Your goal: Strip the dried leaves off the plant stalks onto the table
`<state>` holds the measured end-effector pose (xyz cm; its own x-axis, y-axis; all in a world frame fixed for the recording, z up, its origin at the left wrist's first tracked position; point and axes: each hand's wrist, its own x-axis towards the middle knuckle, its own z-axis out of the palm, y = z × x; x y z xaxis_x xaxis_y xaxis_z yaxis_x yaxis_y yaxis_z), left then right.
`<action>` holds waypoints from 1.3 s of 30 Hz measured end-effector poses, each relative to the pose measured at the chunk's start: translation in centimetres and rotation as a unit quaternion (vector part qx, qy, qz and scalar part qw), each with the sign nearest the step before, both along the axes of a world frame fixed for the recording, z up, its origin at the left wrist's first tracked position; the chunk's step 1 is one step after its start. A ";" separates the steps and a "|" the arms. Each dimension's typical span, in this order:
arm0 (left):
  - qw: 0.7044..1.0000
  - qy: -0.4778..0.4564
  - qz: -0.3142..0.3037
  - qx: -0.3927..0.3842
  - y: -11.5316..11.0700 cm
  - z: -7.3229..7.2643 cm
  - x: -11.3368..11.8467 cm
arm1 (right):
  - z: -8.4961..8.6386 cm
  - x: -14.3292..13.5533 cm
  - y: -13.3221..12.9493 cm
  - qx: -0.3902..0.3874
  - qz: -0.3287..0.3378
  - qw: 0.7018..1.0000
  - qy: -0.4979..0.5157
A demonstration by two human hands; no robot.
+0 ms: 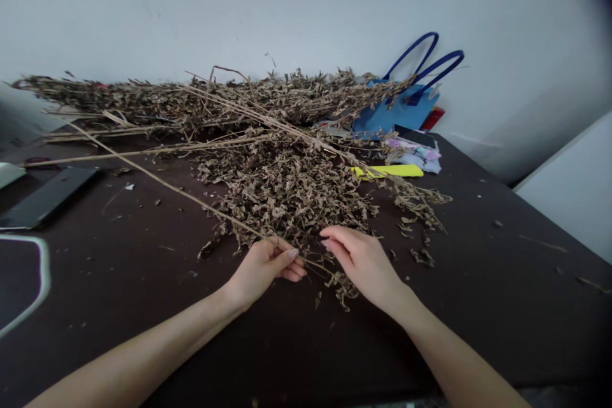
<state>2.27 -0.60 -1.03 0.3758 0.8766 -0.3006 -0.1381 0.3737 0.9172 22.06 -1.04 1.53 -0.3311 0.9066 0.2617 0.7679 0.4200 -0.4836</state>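
My left hand (273, 261) is closed around a long dried plant stem (182, 191), thumb pressed on it. The stem runs up to the far left, and its leafy tip (345, 287) hangs out to the right of my fingers. My right hand (366, 261) hovers just above that tip, thumb and forefinger slightly parted and no stem visible between them. Its other fingers are hidden behind the palm. Directly beyond both hands lies a heap of crumpled dry leaves (291, 191) on the dark table (239, 357).
A thick bundle of dried stalks (157, 102) lies along the wall, with loose stems across the heap. At the back right are a blue bag (382, 116) with dark blue handles and a yellow strip (392, 171). A dark flat slab (48, 197) lies at left.
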 end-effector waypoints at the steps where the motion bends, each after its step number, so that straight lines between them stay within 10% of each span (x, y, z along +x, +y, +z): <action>1: 1.000 -0.001 -0.001 -0.001 0.0 0.0 0.0 | 0.5 0.3 0.0 0.009 0.006 1.000 0.008; 9: 1.000 0.012 -0.008 0.005 0.1 -0.1 -0.2 | 2.0 1.0 -0.1 -0.082 0.206 0.975 -0.002; 39: 0.999 0.030 -0.017 0.025 0.0 0.5 -0.1 | 1.5 1.4 0.8 -0.132 0.228 0.965 -0.010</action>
